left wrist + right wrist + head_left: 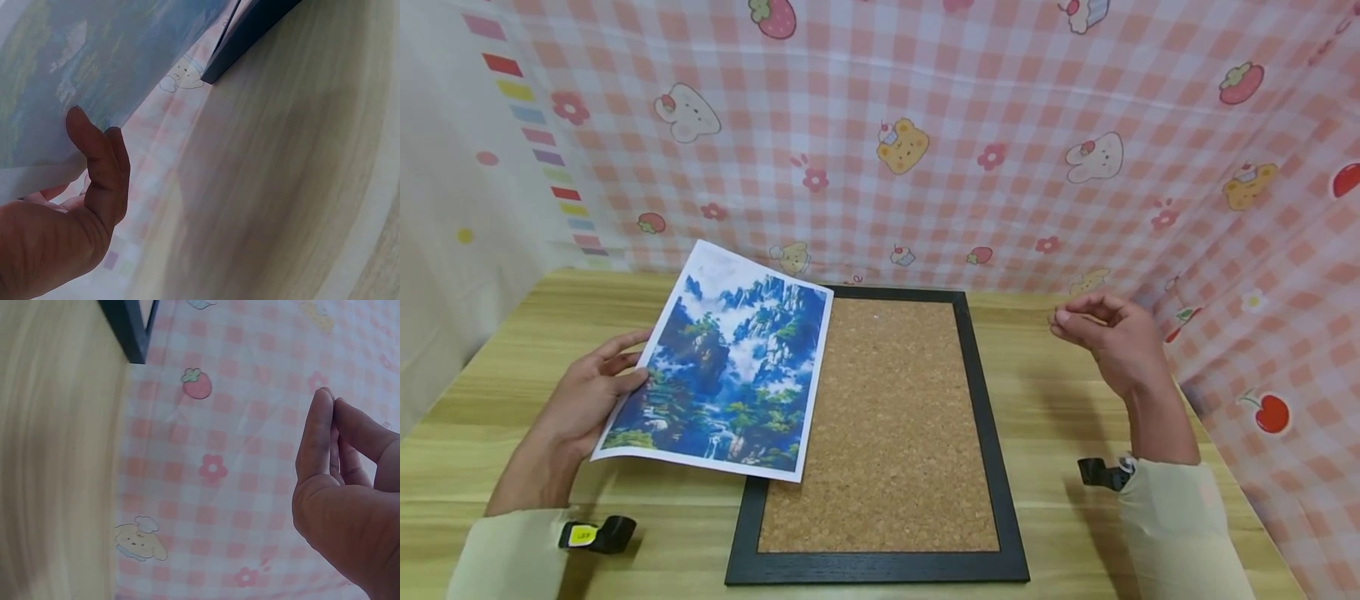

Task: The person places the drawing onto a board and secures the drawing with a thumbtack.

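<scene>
Head view: exposure is bright and even. The direction of the shadows indicates overhead light. The right sleeve (1180,533) and arm cast a soft shadow on the table (497,392), between the frame (880,568) and the table's right edge. A second shadow adjoins the left sleeve (512,554). Wide-angle stretch affects the outer areas. Left wrist view: dim and hazy; the sheet (112,69) appears washed out, the left hand (65,231) dark. Right wrist view: dim, low contrast; curtain (206,431) detail is soft.
</scene>
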Demonstrator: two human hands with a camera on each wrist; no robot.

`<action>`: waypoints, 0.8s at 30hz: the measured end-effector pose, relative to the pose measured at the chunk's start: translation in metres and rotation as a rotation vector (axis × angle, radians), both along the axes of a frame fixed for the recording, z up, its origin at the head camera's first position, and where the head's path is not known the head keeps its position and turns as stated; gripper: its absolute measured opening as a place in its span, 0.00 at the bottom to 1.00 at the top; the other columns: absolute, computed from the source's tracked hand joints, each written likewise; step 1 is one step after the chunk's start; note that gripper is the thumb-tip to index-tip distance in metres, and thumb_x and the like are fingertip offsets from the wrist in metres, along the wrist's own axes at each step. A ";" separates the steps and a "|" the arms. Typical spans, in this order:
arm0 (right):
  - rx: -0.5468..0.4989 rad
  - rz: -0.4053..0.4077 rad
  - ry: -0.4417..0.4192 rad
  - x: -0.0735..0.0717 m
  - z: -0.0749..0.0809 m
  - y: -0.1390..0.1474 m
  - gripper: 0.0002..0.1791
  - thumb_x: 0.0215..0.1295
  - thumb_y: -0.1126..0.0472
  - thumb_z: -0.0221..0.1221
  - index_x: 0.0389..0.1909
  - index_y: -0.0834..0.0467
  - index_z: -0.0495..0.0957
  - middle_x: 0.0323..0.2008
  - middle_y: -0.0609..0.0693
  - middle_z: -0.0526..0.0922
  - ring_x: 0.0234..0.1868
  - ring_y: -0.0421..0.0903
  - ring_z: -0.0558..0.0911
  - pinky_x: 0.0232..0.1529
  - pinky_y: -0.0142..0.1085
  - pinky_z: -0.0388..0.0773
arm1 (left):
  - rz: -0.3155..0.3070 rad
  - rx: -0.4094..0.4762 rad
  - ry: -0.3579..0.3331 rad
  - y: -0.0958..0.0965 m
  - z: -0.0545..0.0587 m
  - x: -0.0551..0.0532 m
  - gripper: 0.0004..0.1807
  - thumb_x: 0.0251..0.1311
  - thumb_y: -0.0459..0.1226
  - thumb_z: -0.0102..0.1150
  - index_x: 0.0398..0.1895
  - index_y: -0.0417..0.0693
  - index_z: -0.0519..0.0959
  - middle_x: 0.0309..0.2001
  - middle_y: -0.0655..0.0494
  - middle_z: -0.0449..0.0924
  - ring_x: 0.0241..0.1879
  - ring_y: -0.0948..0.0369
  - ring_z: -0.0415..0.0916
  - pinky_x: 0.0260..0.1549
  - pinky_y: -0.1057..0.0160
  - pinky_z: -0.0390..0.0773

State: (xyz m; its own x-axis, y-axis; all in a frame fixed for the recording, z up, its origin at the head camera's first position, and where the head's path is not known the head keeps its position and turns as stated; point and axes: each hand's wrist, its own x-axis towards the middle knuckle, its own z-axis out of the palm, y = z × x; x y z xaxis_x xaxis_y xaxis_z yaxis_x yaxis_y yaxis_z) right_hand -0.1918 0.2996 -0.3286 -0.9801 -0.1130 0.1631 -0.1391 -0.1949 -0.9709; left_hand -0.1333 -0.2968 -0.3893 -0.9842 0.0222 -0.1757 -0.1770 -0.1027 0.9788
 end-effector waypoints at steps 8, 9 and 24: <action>-0.067 0.048 0.050 0.004 0.010 -0.004 0.07 0.68 0.78 0.57 0.39 0.68 0.82 0.38 0.55 0.86 0.41 0.48 0.88 0.48 0.37 0.84 | -0.030 -0.008 -0.002 0.004 0.001 0.001 0.28 0.77 0.31 0.47 0.76 0.57 0.64 0.51 0.54 0.71 0.38 0.57 0.86 0.34 0.56 0.87; -0.070 0.052 0.058 0.005 0.012 -0.005 0.07 0.68 0.78 0.57 0.39 0.68 0.82 0.38 0.55 0.86 0.41 0.48 0.88 0.47 0.37 0.84 | -0.033 -0.007 -0.002 0.004 0.002 0.001 0.27 0.77 0.31 0.47 0.75 0.58 0.64 0.51 0.54 0.71 0.38 0.57 0.86 0.34 0.56 0.87; -0.017 0.052 0.148 0.015 0.031 -0.015 0.08 0.69 0.77 0.57 0.41 0.66 0.83 0.40 0.53 0.87 0.39 0.47 0.87 0.45 0.36 0.85 | -0.060 -0.208 -0.013 0.015 -0.004 -0.004 0.29 0.76 0.29 0.47 0.78 0.56 0.63 0.52 0.53 0.71 0.39 0.61 0.84 0.35 0.60 0.86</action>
